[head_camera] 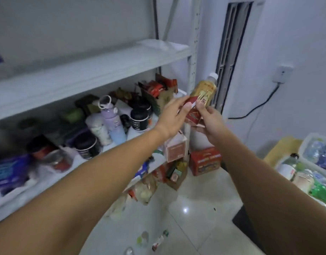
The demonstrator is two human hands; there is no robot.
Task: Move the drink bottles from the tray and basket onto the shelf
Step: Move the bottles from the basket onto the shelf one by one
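White walls and glossy pale floor tiles are seen around a grey metal shelf that fills the left of the view. Its upper board is bare where it can be seen. The board below is crowded with black jars bearing white labels too blurred to be read, a lilac flask with a loop handle, and torn snack cartons at the far end.

A drink bottle is held in the air just beyond the shelf's right upright, level with the crowded board and touching neither board. Amber liquid and a white cap are shown. Its long axis is tilted, with the cap pointing up and to the right and the base down and to the left. On its gold and red label one large character, 东, can be read; the smaller print cannot be made out.

The bottle's lower part is gripped by the right hand, with the fingers curled round it and the thumb laid on the label. The red band of the label is pinched from the other side by the left hand, between thumb and nearly straight fingers.

A red carton with unreadable printing stands on the floor below. At the right edge a white tray holding more bottles is partly seen.
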